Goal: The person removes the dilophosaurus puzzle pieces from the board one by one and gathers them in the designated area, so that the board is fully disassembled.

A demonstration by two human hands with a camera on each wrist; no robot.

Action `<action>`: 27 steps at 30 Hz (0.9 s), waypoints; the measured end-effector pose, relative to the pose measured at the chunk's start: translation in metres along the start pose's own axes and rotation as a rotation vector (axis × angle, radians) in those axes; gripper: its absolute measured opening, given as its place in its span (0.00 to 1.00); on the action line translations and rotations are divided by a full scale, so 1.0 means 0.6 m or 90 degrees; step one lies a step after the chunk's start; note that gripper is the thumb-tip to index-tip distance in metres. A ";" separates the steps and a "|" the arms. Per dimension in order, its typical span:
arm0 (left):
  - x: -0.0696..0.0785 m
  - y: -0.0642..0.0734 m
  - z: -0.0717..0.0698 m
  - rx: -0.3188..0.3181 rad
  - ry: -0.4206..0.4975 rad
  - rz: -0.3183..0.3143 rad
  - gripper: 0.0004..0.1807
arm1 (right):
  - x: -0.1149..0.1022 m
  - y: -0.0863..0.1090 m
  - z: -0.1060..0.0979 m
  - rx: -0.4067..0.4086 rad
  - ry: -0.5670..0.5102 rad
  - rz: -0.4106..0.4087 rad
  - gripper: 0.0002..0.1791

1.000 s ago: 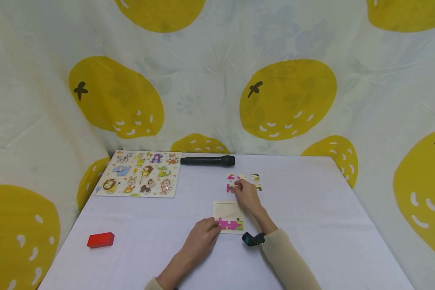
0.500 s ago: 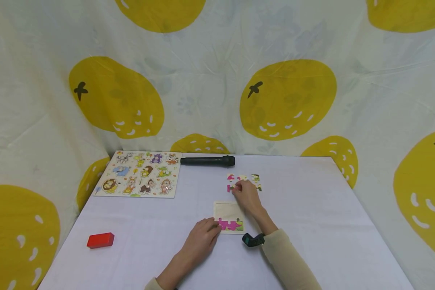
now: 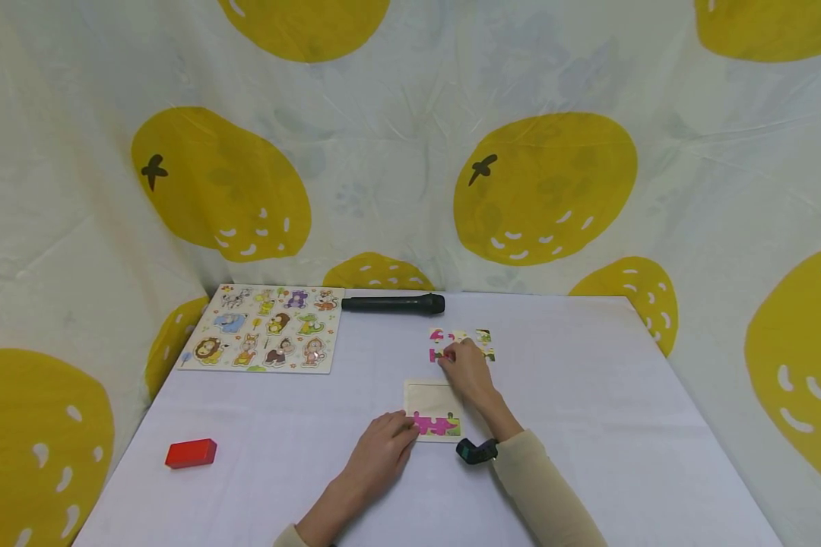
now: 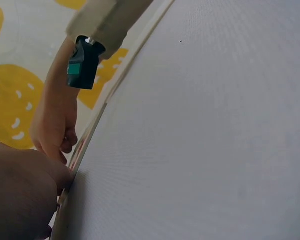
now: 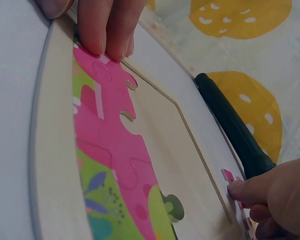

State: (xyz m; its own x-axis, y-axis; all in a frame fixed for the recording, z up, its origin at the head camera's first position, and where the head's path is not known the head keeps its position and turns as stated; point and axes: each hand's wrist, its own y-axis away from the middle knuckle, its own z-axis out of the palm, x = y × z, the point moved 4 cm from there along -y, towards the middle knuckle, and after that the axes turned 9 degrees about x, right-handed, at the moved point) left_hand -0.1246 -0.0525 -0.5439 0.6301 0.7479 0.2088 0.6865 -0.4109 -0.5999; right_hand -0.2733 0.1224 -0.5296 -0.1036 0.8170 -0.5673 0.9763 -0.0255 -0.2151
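Observation:
A small wooden jigsaw tray (image 3: 420, 395) lies on the white table, with joined pink and green pieces (image 3: 432, 425) along its near side. My left hand (image 3: 381, 450) rests at the tray's left edge. In the right wrist view, its fingertips (image 5: 97, 42) press on the pink pieces, and the thumb touches the rim. Beyond the tray, my right hand (image 3: 468, 370) reaches to a cluster of loose jigsaw pieces (image 3: 482, 336). Its thumb and curled fingers pinch a pink jigsaw piece (image 5: 228, 175), partly covered by the hand.
An animal puzzle board (image 3: 260, 328) lies at the back left. Next to it, a black microphone (image 3: 393, 304) lies near the back edge. A red block (image 3: 191, 453) sits at the front left. A patterned curtain (image 3: 397, 190) hangs behind the table.
Almost nothing differs. My right hand's fingers shift very slightly at the loose pieces, while my left hand stays on the tray.

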 end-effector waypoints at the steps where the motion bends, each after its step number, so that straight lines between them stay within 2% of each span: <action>1: 0.000 0.000 0.000 0.000 0.001 0.000 0.10 | 0.001 0.000 0.000 -0.001 0.005 0.000 0.13; 10: 0.002 -0.001 0.001 -0.008 0.004 -0.004 0.11 | 0.002 -0.003 0.001 -0.007 0.009 0.009 0.14; 17: -0.002 -0.003 -0.001 -0.011 -0.001 -0.005 0.11 | -0.013 0.004 -0.019 0.012 -0.007 -0.005 0.15; 27: -0.004 -0.002 -0.003 -0.022 0.034 -0.020 0.11 | -0.017 0.038 -0.050 0.008 -0.019 -0.035 0.17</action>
State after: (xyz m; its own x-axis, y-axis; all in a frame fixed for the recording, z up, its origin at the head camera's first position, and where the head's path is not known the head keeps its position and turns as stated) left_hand -0.1262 -0.0546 -0.5426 0.6261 0.7323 0.2676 0.7172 -0.4063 -0.5661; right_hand -0.2441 0.1306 -0.5050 -0.1632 0.7998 -0.5776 0.9663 0.0114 -0.2572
